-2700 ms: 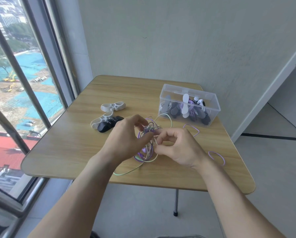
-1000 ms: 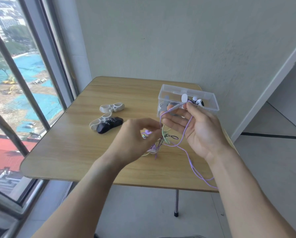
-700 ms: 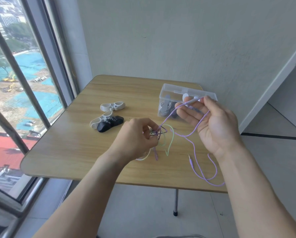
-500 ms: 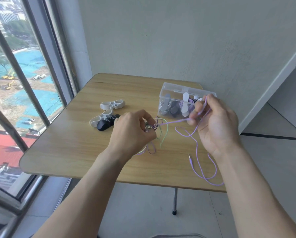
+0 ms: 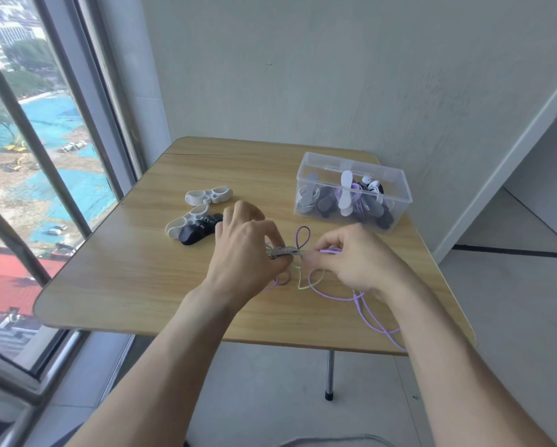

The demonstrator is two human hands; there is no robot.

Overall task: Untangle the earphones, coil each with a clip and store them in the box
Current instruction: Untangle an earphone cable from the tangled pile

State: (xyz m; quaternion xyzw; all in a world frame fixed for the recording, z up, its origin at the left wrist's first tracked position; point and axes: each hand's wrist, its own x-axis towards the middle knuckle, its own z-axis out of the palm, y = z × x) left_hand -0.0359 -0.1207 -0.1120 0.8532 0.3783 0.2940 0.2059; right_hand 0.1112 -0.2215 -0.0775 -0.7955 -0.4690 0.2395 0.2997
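Note:
Above the middle of the wooden table (image 5: pixel 135 279), my left hand (image 5: pixel 248 253) pinches a tangled knot of earphone cables (image 5: pixel 282 252). My right hand (image 5: pixel 354 259) pinches the purple cable (image 5: pixel 332 296) right beside that knot. A small purple loop stands up between the hands. The purple cable trails under my right wrist to the table's near right edge. A pale green cable (image 5: pixel 303 285) hangs in a loop below the knot. The clear plastic box (image 5: pixel 399 188) at the back right holds several coiled earphones with clips.
Two white clips (image 5: pixel 209 195) (image 5: pixel 186 219) and a black clip (image 5: pixel 199 232) lie on the table left of my hands. A window with metal bars runs along the left. A wall stands close behind the table.
My right hand came down from beside the box and back toward the left hand. It now pinches the purple cable close to the knot. The left hand kept its hold on the knot.

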